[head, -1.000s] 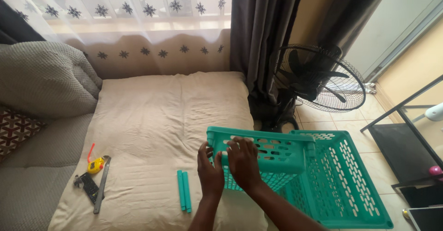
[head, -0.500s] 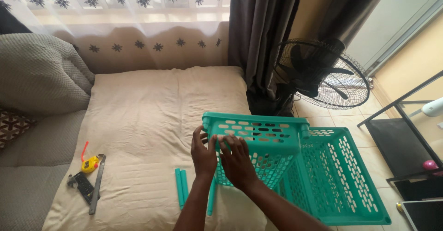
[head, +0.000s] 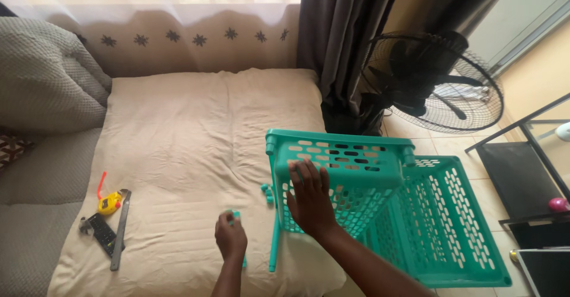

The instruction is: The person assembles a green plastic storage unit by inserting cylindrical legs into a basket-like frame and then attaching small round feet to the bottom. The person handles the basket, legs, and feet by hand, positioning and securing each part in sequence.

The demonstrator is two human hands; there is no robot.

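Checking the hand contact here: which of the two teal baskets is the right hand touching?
The right hand lies on the upper basket, over the bed's edge; the other basket sits beyond, untouched.

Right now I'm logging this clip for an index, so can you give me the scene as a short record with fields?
Setting: beige cushioned seat by a curtained window
Left hand: closed on a teal tube lying on the cushion
Right hand: spread flat on the perforated wall of a teal basket
Second teal basket: behind it, at the right
Tools: yellow tape measure, metal ruler, at the left
Floor: black fan
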